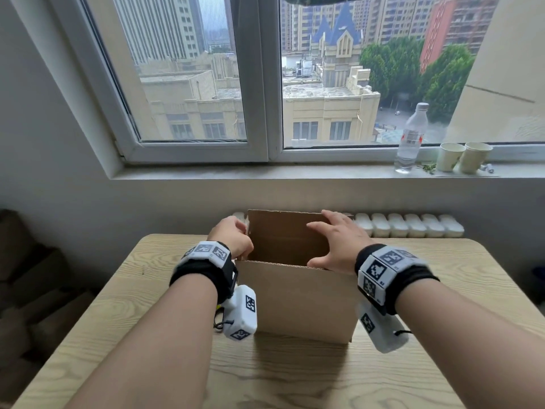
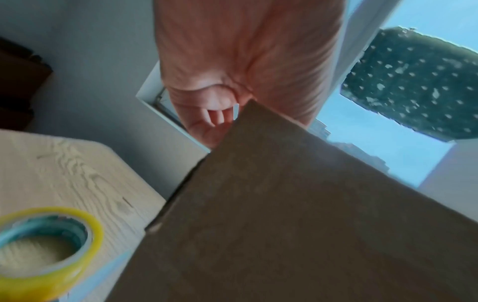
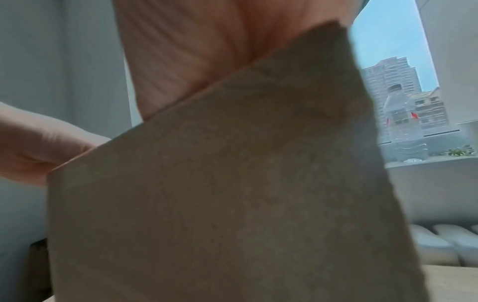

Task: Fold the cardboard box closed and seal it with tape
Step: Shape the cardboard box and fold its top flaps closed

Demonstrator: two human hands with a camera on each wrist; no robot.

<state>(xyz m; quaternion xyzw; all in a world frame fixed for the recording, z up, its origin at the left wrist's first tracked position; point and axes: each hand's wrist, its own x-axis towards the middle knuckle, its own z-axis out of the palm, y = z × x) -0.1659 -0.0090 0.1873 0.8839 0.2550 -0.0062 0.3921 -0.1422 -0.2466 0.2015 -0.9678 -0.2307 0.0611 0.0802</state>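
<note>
Cardboard box (image 1: 298, 299), open-topped, stands at the middle of the wooden table (image 1: 118, 305) between your two wrists, its far flap (image 1: 283, 231) upright. Your left hand (image 1: 233, 237) sits at the box's upper left corner, fingers curled over the left edge of the cardboard; in the left wrist view the fingertips (image 2: 217, 116) bend behind that edge, gripping it. Your right hand (image 1: 336, 243) is spread wide at the upper right: straight fingers lie against the far flap and the thumb rests at the near wall's top rim, so it presses rather than grasps. Just left of the box on the table, seen from the left wrist only, lies a yellow tape roll (image 2: 49, 245), flat. Beyond the table a white radiator (image 1: 413, 225) runs under the windowsill (image 1: 265, 169), where a clear plastic bottle (image 1: 411, 137) and two paper cups (image 1: 463, 156) stand at far right.
</note>
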